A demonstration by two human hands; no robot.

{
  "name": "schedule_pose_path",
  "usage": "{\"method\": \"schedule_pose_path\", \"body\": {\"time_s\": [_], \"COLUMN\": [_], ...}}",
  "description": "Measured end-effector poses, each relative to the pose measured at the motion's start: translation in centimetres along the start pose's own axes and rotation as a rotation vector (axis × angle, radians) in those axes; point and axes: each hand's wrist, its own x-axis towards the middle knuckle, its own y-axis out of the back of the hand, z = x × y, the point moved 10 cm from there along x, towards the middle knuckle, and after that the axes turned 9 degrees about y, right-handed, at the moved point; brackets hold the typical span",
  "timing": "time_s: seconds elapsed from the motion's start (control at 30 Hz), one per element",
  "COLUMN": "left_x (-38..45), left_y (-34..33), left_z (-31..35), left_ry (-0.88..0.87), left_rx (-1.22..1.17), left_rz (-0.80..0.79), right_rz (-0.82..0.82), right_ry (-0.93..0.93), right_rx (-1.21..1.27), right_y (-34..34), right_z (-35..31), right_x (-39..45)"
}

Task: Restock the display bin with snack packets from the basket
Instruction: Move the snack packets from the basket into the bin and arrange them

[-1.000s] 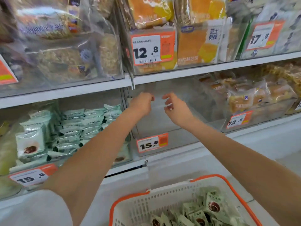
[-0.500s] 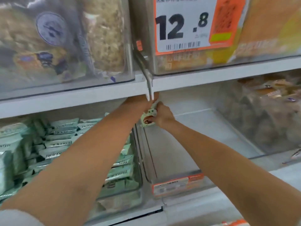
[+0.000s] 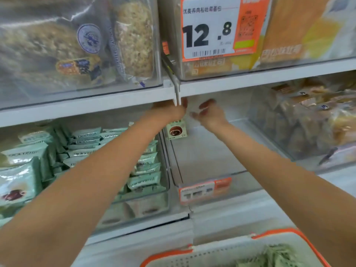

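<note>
A clear display bin sits on the middle shelf with an orange price tag on its front. One green snack packet with a brown picture stands upright at its back left corner. My left hand reaches deep in under the upper shelf, fingers curled on the packet's top edge and partly hidden by a shelf divider. Just to the right, my right hand hovers off the packet with fingers spread. The white basket with an orange rim is at the bottom, holding several green packets.
The clear bin on the left is packed with the same green packets. A bin of wrapped bread stands on the right. The upper shelf edge overhangs my hands, carrying bins and a 12.8 price tag.
My right hand has let go of the packet and moved right, opening. The packet now stands at the bin's back. The view has pulled back, showing the basket again.
</note>
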Motion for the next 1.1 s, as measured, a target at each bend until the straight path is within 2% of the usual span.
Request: {"method": "schedule_pose_path", "body": {"time_s": [0.1, 0.2, 0.27, 0.3, 0.33, 0.37, 0.4, 0.47, 0.5, 0.57, 0.6, 0.63, 0.7, 0.77, 0.87, 0.93, 1.0, 1.1], "left_x": [-8.2, -19.3, -26.5, -29.2, -31.3, -32.8, -33.6, -34.5, -35.5, -37.8, -39.1, -40.3, -41.6, -41.4, -40.2, -38.6, -36.7, -34.7], "left_y": [2.7, 3.7, 2.4, 0.4, -2.3, -5.4, -9.4, -18.5, -22.2, -26.9, -28.4, -29.3, -30.5, -31.3, -31.3, -29.5, -26.3, -20.8], "left_z": [4.3, 7.6, 9.7, 10.8, 11.6, 12.1, 12.0, 8.8, 6.8, 3.8, 3.0, 2.6, 2.1, 2.1, 2.4, 2.7, 3.6, 5.9], "left_ry": [-0.164, -0.401, -0.57, -0.644, -0.697, -0.713, -0.698, -0.536, -0.481, -0.464, -0.495, -0.52, -0.493, -0.437, -0.34, -0.233, -0.157, -0.257], "left_rx": [-0.118, -0.227, -0.041, 0.025, 0.055, 0.078, 0.122, 0.221, 0.277, 0.423, 0.506, 0.556, 0.563, 0.505, 0.376, 0.212, 0.014, 0.012], "left_rz": [0.1, 0.243, 0.472, 0.495, 0.449, 0.322, 0.134, -0.316, -0.46, -0.59, -0.624, -0.644, -0.721, -0.78, -0.806, -0.796, -0.775, -0.695], "right_rz": [0.302, 0.483, 0.549, 0.52, 0.425, 0.269, 0.081, -0.316, -0.503, -0.766, -0.829, -0.851, -0.753, -0.692, -0.717, -0.586, -0.426, -0.343], "right_ry": [0.17, 0.256, 0.251, 0.223, 0.17, 0.086, -0.012, -0.165, -0.226, -0.24, -0.187, -0.125, -0.089, -0.09, -0.059, -0.165, -0.299, -0.335], "right_rx": [0.206, 0.326, 0.231, 0.149, 0.073, 0.008, -0.062, -0.287, -0.418, -0.63, -0.706, -0.771, -0.855, -0.905, -0.914, -0.733, -0.362, 0.107], "right_y": [7.5, 11.4, 11.2, 10.1, 8.1, 5.4, 2.5, -2.8, -4.8, -6.9, -7.4, -7.8, -7.3, -6.9, -6.8, -4.9, -2.4, 1.0], "right_z": [-3.3, -3.1, -0.6, 1.4, 4.0, 7.2, 10.8, 17.2, 20.1, 23.3, 23.6, 23.3, 22.7, 22.3, 21.8, 21.2, 19.6, 14.1], "right_x": [-7.2, -17.6, -24.0, -26.6, -28.7, -30.6, -32.6, -37.6, -40.4, -44.9, -46.3, -47.0, -46.9, -45.9, -44.7, -42.4, -39.3, -34.7]}}
